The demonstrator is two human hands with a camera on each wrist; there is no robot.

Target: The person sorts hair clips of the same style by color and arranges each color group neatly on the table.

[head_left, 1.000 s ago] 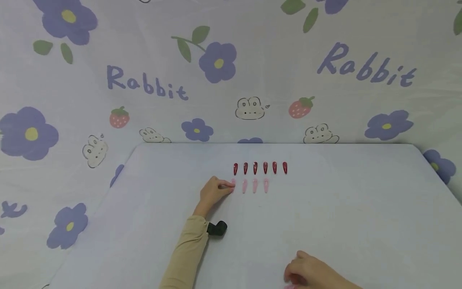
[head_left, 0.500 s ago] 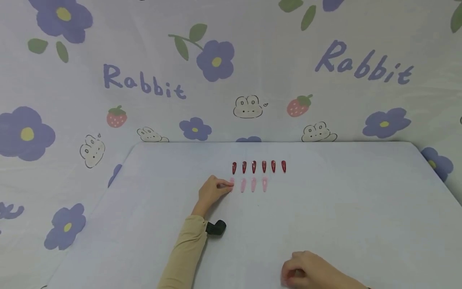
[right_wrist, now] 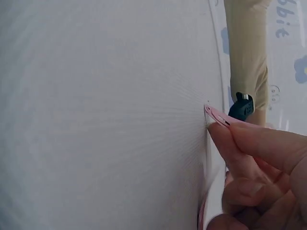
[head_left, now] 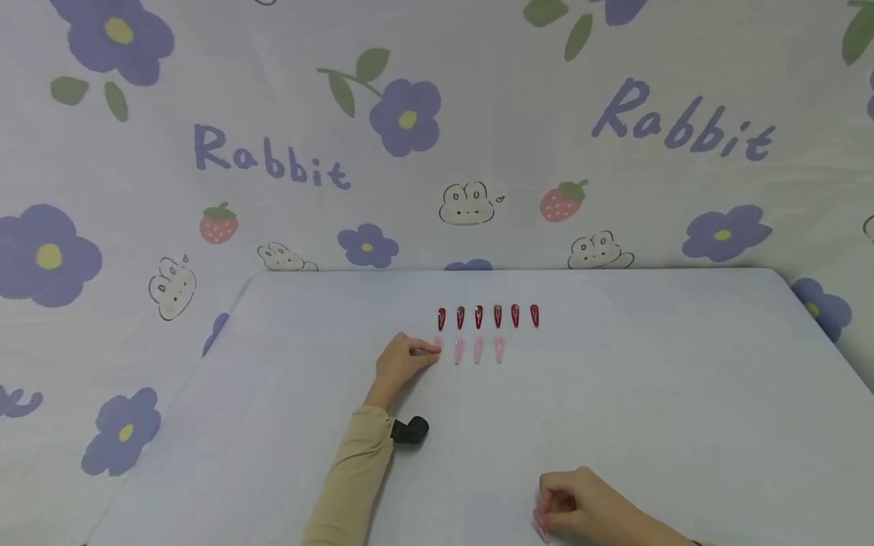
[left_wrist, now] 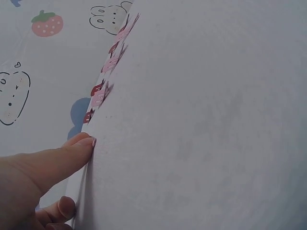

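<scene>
Several red snap hair clips (head_left: 479, 317) lie in a row toward the back of the table. Below them runs a shorter row of pink snap hair clips (head_left: 478, 350). My left hand (head_left: 401, 364) pinches the leftmost pink clip (head_left: 438, 346) between thumb and forefinger, covering part of it. Near the front, my right hand (head_left: 589, 506) holds another pink snap hair clip (right_wrist: 218, 115) between thumb and forefinger, its narrow tip sticking out past the fingertips. The other right fingers are curled beneath.
The white table (head_left: 655, 394) ends at a patterned cloth (head_left: 519, 121) hanging behind it. A black wrist device (head_left: 411, 431) sits at the left sleeve cuff (head_left: 374, 425). Low in the right wrist view, thin reddish-pink edges (right_wrist: 201, 215) show by the hand.
My right hand has risen slightly from the front edge, and a pink hair clip now shows in its fingers. The left hand stays at the leftmost pink clip. The head view shifts slightly.
</scene>
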